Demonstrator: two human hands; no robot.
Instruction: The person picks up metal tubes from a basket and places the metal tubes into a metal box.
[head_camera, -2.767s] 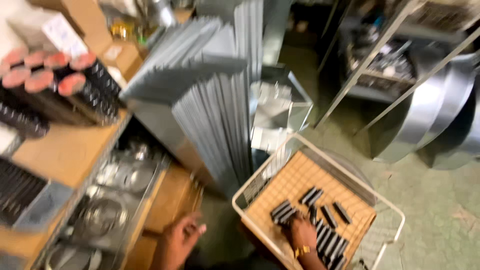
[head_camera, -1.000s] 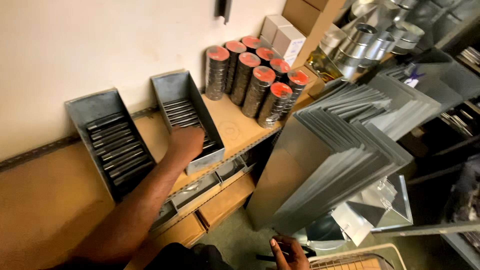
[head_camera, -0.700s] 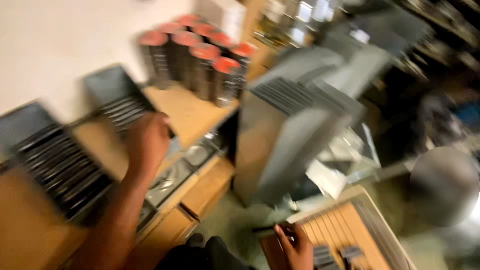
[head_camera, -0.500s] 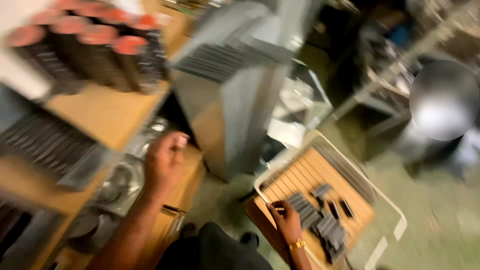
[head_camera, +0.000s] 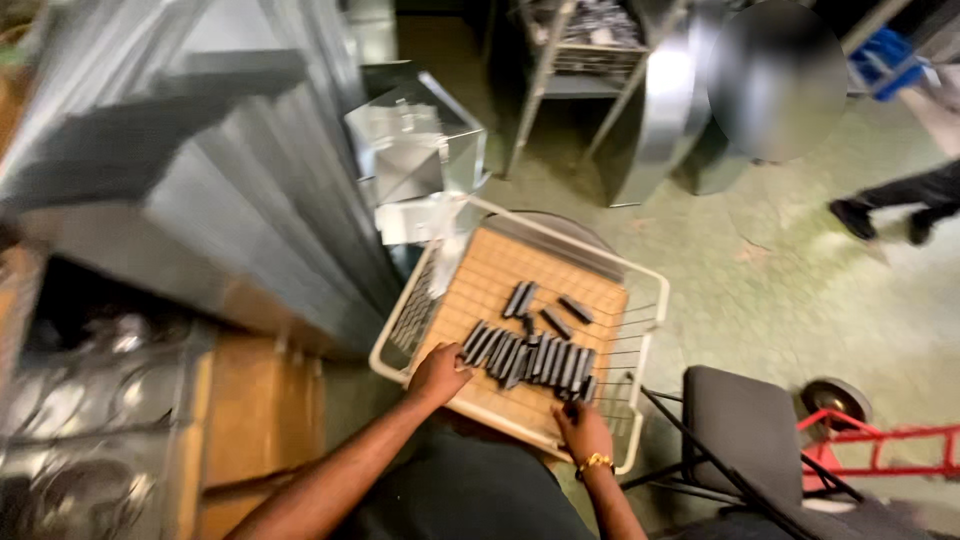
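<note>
Metal strips (head_camera: 530, 355), L hand (head_camera: 437, 374) now there.

Your white wire basket (head_camera: 645, 300) sits just below the middle of the frame, turned at a slant, with a tan pegboard-like panel as its floor. On that floor lie the small dark metal strips (head_camera: 530, 358): most lie side by side in a loose row across the lower part of the panel, each running roughly up and down the frame. A few more lie scattered singly just above that row, near the panel's centre, tilted at different angles.
</note>
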